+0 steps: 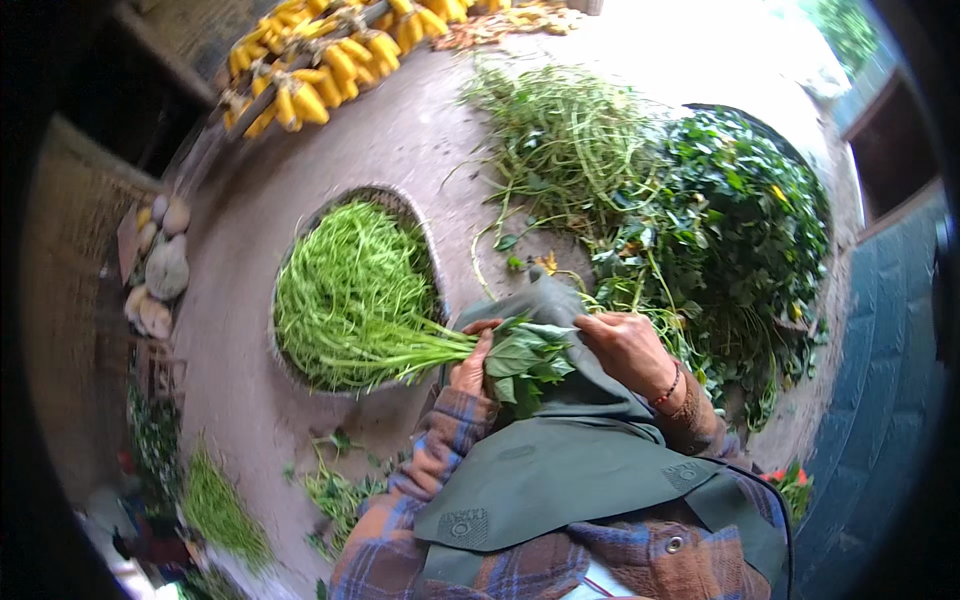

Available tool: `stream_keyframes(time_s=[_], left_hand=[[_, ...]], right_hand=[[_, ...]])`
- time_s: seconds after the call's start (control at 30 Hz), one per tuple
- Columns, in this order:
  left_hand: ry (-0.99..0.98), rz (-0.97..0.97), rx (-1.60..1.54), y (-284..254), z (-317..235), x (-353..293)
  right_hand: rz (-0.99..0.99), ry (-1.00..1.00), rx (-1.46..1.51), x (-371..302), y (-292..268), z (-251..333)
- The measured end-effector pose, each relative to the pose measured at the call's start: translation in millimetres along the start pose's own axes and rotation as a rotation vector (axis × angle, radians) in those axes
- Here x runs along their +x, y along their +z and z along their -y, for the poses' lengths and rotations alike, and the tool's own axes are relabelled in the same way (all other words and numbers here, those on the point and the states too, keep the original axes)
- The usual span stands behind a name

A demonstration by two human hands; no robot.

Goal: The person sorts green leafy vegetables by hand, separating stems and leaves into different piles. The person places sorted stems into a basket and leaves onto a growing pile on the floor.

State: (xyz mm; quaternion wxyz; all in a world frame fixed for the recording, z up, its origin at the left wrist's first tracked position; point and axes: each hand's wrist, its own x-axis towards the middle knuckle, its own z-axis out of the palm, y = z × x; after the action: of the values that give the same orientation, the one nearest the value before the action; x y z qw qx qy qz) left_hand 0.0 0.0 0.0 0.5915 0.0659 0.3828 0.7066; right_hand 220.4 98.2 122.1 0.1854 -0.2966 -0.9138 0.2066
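My left hand [474,370] is closed round a bunch of leafy green stems [515,360] above my lap. The leaves stick out on its right side, while the long pale stalks reach left over a woven basket [432,240]. Heaped inside that basket are bare, light green stems [345,285]. Just right of the leaves is my right hand [632,350], its thumb and fingers pinched together by a leaf edge. Whatever lies between those fingertips is too small to make out. A grey-green apron [560,460] covers my lap.
A large pile of dark leafy vines [740,220] lies to the right, beside a tangle of stripped vines [570,140]. Yellow corn cobs [325,75] hang on a pole at the far left. Pumpkins [166,270] rest along the left wall. More stems [222,510] lie at the lower left.
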Motion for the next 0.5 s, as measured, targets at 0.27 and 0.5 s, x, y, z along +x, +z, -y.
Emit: stream_keyframes(time_s=[0.27, 0.5], left_hand=[[0.008, 0.016, 0.001, 8, -14, -3], [0.113, 0.117, 0.225, 13, -23, -6]], right_hand=[[-0.193, 0.058, 0.32, 8, 45, 12], [-0.078, -0.069, 0.479, 32, 61, 37]])
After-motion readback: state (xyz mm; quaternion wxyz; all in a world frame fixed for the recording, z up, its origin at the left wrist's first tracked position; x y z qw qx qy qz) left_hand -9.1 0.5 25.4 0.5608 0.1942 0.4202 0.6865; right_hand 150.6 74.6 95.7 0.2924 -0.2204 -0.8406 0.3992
